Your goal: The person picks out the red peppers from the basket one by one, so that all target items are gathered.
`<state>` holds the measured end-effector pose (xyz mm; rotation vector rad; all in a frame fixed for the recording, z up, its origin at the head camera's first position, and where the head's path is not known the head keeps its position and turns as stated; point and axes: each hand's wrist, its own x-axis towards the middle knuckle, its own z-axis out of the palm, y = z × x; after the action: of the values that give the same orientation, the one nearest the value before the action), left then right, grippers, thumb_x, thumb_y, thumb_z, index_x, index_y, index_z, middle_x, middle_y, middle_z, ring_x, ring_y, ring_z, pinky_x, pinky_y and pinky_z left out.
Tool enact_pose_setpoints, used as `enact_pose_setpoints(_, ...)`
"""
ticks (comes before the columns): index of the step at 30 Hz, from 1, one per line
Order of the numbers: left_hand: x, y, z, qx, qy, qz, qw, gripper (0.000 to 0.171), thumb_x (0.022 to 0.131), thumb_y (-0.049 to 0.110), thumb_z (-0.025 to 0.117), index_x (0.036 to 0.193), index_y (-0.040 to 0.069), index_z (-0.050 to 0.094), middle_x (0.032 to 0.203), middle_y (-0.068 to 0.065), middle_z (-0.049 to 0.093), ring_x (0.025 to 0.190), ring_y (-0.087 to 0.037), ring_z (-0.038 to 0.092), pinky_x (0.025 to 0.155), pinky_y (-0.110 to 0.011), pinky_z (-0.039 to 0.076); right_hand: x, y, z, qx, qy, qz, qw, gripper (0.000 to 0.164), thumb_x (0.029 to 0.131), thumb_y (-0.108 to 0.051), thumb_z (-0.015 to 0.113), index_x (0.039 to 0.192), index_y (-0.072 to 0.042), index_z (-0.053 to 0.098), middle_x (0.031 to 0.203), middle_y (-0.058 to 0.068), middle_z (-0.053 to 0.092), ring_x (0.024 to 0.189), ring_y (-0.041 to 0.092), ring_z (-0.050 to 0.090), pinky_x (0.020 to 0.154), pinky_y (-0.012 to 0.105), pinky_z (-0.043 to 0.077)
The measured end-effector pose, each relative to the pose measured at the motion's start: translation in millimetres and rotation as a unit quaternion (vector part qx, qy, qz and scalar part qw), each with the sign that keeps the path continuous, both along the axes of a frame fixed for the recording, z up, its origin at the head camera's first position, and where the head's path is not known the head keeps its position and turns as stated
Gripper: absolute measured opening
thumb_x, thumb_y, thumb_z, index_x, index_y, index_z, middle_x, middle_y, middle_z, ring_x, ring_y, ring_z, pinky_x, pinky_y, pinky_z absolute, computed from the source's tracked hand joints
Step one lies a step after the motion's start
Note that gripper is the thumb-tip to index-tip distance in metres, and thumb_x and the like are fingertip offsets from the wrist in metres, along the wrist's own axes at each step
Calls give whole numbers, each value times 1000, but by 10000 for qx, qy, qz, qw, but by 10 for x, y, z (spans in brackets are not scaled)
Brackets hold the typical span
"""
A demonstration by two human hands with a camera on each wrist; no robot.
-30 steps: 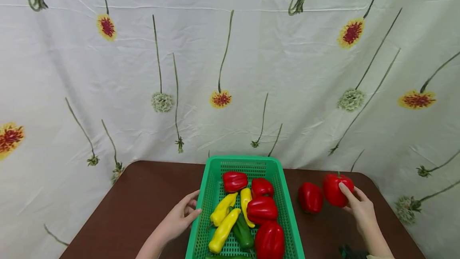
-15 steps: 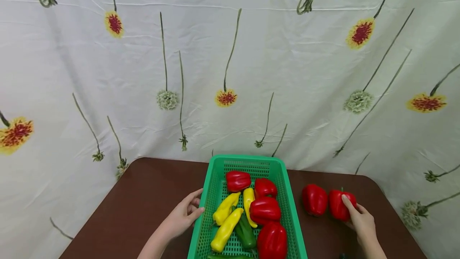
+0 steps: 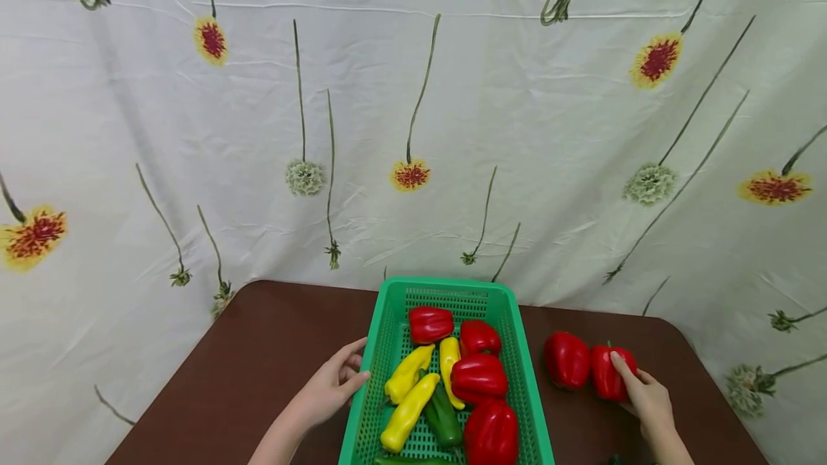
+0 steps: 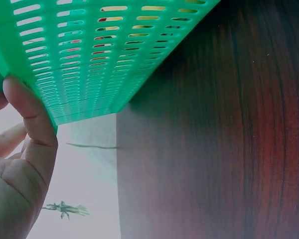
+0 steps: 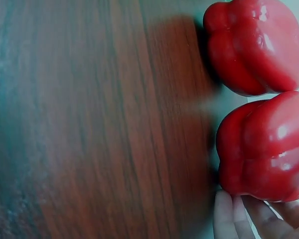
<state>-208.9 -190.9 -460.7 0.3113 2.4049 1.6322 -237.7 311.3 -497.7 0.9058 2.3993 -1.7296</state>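
Observation:
A green plastic basket (image 3: pixel 385 321) holds several red bell peppers (image 3: pixel 479 379), yellow long peppers (image 3: pixel 410 413) and a green pepper (image 3: pixel 442 418). My left hand (image 3: pixel 328 386) is at its left side, pinching the rim with thumb and fingers; the left wrist view shows the bent digits (image 4: pixel 32 109) at the basket's edge. Right of the basket, my right hand (image 3: pixel 648 397) grips a red bell pepper (image 3: pixel 606 377) by its right side, thumb on top. This pepper is down at table level, next to another red bell pepper (image 3: pixel 567 359), and both show in the right wrist view.
The brown wooden table (image 3: pixel 258 350) extends on both sides of the basket. A pale flower-printed cloth (image 3: pixel 362 128) hangs behind it. Something small and dark (image 3: pixel 614 459) shows at the bottom edge near my right forearm.
My right hand has lowered the red bell pepper to the table beside the other one. The left hand stays on the basket rim. The head view has shifted slightly.

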Motion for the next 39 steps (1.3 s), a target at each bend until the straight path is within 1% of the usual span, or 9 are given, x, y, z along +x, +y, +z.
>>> enact_pose_setpoints(3,7,2,2,39,-2,-5,10000,63,100,14,57,151,-5,27,113,-16,50,73,-11,52,58,-27,49,10,-5,-10,112,33,19,9999,115,87,-73,45,148,19,15,148,44,21,132,54,36,92,51,52)
enact_pose_setpoints(8,16,1,-5,81,13,-15,10000,63,100,12,57,151,-6,25,113,-16,50,72,-11,52,58,-27,48,17,-5,-24,252,86,169,9995,106,92,-66,44,146,21,16,146,45,22,131,55,36,93,51,52)
enact_pose_setpoints(13,6,-6,-4,38,48,-36,10000,63,100,14,57,151,-6,26,113,-16,50,72,-11,53,58,-28,49,30,7,-23,298,36,229,9993,109,90,-69,45,147,20,16,147,45,21,132,54,36,90,47,54)
enact_pose_setpoints(17,1,-3,6,-9,22,-15,10000,63,101,17,57,151,-5,27,112,-15,49,73,-10,53,59,-29,51,35,3,8,489,72,188,9986,109,90,-70,45,148,19,17,147,44,23,131,53,37,98,51,49)
enact_pose_setpoints(22,8,-4,18,36,-4,-10,10000,64,100,18,59,151,-4,28,114,-17,49,75,-12,53,59,-29,50,26,-16,152,1055,325,-3,9939,97,94,-62,46,149,14,22,147,41,27,133,52,31,110,61,32)
enact_pose_setpoints(29,-3,-6,18,27,-53,14,10000,63,100,16,59,152,-3,28,114,-16,49,75,-11,54,59,-28,50,25,-127,499,1818,997,-75,9782,86,94,-54,56,150,7,30,148,36,31,136,50,29,109,64,29)
enact_pose_setpoints(33,2,-17,15,88,-55,-32,9999,64,100,15,58,152,-4,26,114,-17,49,75,-11,53,59,-28,49,43,-231,674,1859,1179,237,9752,86,93,-54,58,153,1,29,152,33,26,139,49,25,108,66,28)
enact_pose_setpoints(36,9,-20,15,131,-50,-75,9999,64,100,15,58,152,-5,25,114,-17,49,75,-11,53,59,-29,49,63,-326,780,1760,1351,653,9729,85,93,-53,60,154,-2,28,156,29,23,143,46,23,110,64,28)
enact_pose_setpoints(39,9,-16,20,135,-74,-77,9999,64,100,14,58,152,-5,25,114,-17,49,75,-11,53,59,-29,49,85,-437,866,1669,1569,1181,9662,83,93,-50,62,154,-5,28,158,25,24,144,43,24,111,60,30)
